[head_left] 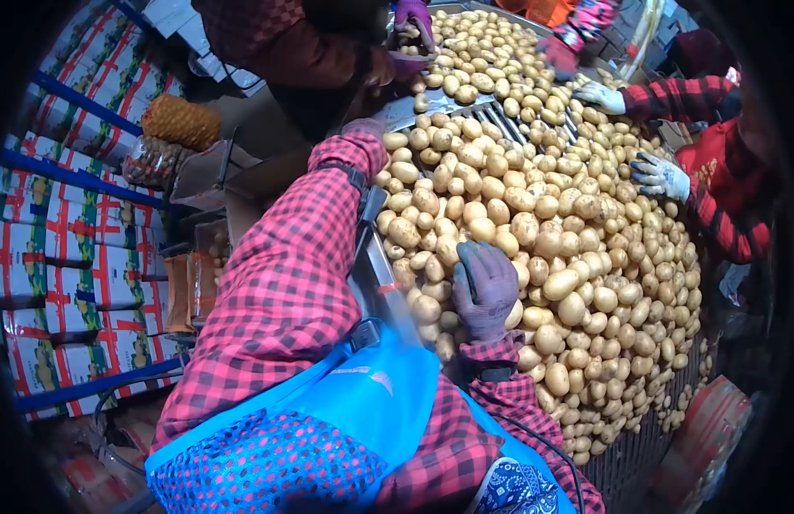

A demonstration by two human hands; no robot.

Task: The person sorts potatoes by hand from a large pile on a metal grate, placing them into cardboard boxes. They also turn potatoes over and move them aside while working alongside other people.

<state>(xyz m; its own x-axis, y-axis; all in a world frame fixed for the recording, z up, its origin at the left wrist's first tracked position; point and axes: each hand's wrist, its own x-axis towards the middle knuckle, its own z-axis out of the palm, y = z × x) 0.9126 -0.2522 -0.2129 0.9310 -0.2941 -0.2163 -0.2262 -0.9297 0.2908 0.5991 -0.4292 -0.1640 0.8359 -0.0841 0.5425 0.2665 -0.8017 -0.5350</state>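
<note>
Many pale yellow potatoes (577, 274) cover the metal sorting table (380, 265). My right hand (485, 289), in a purple and grey glove, rests on the potatoes near the table's close edge, its fingers laid over them and the thumb apart. My left arm, in a pink checked sleeve, reaches up along the table's left side. At its end my left hand (363, 129) is beside a metal chute (440, 107); its fingers are hidden or too unclear to make out.
Across the table, a person's white-gloved hands (662, 176) touch potatoes. Another person's purple-gloved hands (414, 26) are at the top, and a further hand (558, 56) is at the upper right. Printed cartons (71, 283) and a net sack (181, 122) stand at the left.
</note>
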